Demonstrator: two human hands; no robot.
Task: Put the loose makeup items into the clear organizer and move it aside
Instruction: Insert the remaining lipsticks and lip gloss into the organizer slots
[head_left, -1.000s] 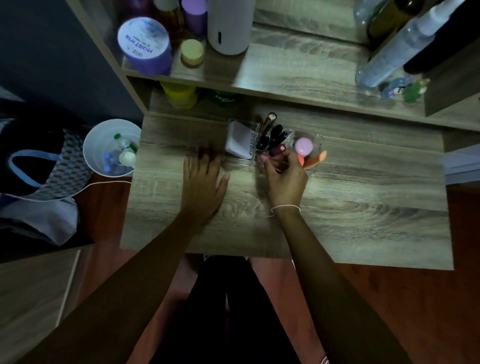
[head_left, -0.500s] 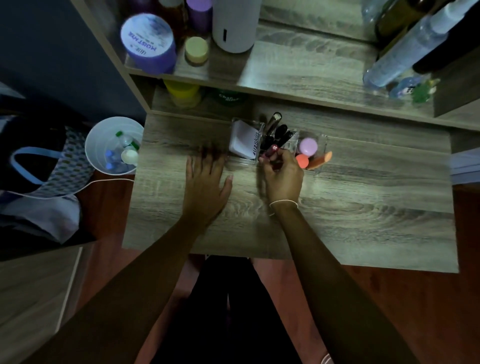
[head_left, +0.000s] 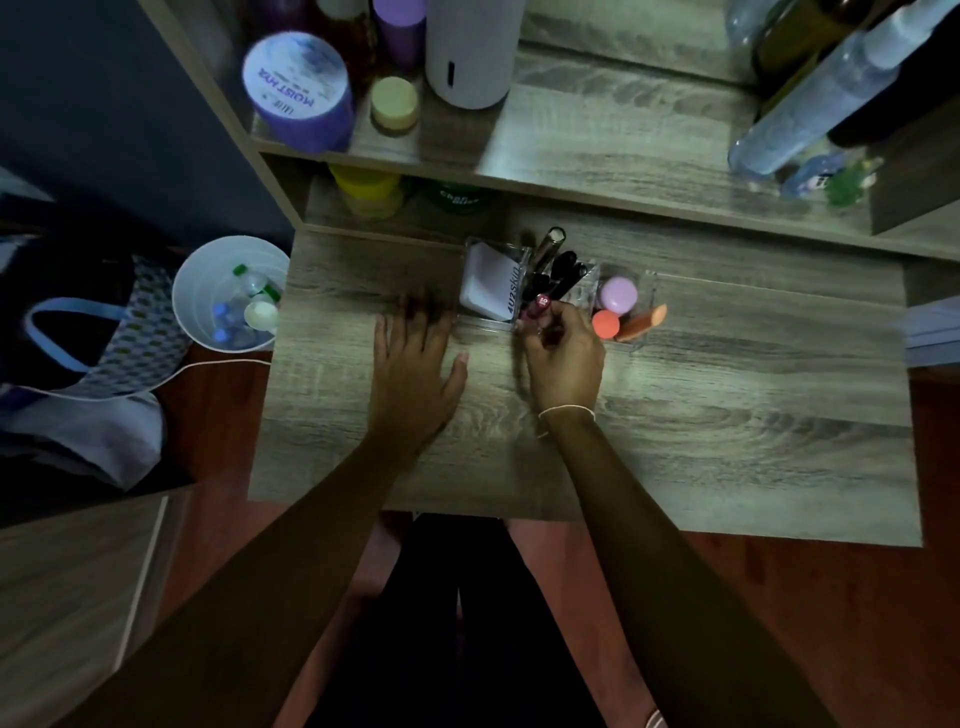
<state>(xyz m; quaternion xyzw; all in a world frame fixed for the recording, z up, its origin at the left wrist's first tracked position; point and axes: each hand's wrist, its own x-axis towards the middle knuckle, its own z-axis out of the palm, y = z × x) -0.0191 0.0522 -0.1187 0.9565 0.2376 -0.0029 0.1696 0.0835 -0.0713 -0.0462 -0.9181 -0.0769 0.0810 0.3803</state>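
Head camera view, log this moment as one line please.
right hand: holds lipstick at clear organizer | left hand: flat on desk

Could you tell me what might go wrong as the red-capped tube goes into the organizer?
The right hand holds the red-capped tube at the clear organizer, whose middle slot is already crowded with dark tubes; pushing it in could jam or tip them. The left hand lies flat on the desk, not bracing the organizer, so it may slide. The orange stick leans over the organizer's rim and could fall out when moved.
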